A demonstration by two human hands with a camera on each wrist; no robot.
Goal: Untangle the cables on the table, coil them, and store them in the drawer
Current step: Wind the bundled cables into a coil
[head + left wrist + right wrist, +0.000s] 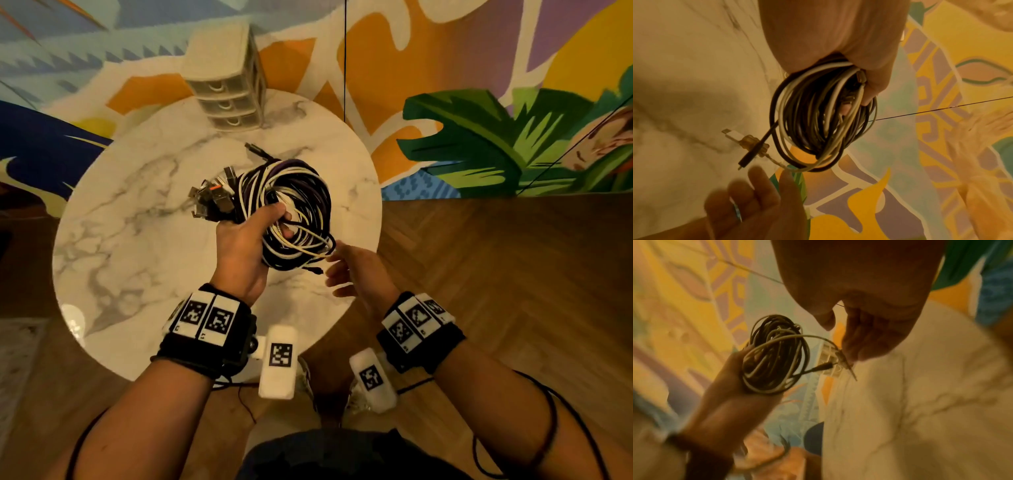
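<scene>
Left hand (pixel 245 240) grip holds cable bundle (pixel 291 212) tight above tabletop (pixel 137 219). Right hand (pixel 352 270) grip wide, near loose ends. Loops may slip, tangle again.

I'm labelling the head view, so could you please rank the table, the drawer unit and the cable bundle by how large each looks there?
1. Table, by far the largest.
2. Cable bundle, held in the left hand above the table.
3. Drawer unit.
The last two look close; the bundle is nearer the camera, so their order is unsure.
</scene>
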